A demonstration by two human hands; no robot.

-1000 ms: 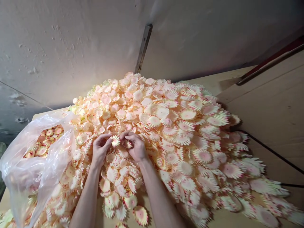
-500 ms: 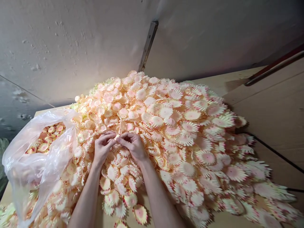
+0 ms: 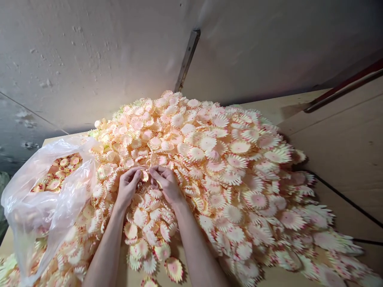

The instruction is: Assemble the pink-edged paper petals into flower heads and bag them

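Note:
Over the front of a large heap of cream, pink-tipped artificial flower petals [image 3: 206, 142], my two hands work close together. My left hand [image 3: 128, 186] is closed, with thumb and fingertips pinching a small fringed petal piece [image 3: 145, 175] at its edge. Just to the right, my right hand [image 3: 167, 186] has its fingers curled and thumb bent in. A pale petal piece [image 3: 158, 183] shows under its fingers, partly hidden by them. Several loose petal pieces lie below, between my forearms; one yellowish disc [image 3: 174, 269] with pink edges rests apart on the table.
At the left, an open translucent plastic bag [image 3: 26, 199] holds smaller petal pieces [image 3: 61, 173]. A wall [image 3: 119, 52] with a metal strip [image 3: 188, 59] stands behind. On the right are a cardboard sheet [image 3: 344, 143] and a black cable [image 3: 344, 190].
My hands have moved slightly apart; the small petal piece now shows face-on at my left fingertips. The view has shifted slightly.

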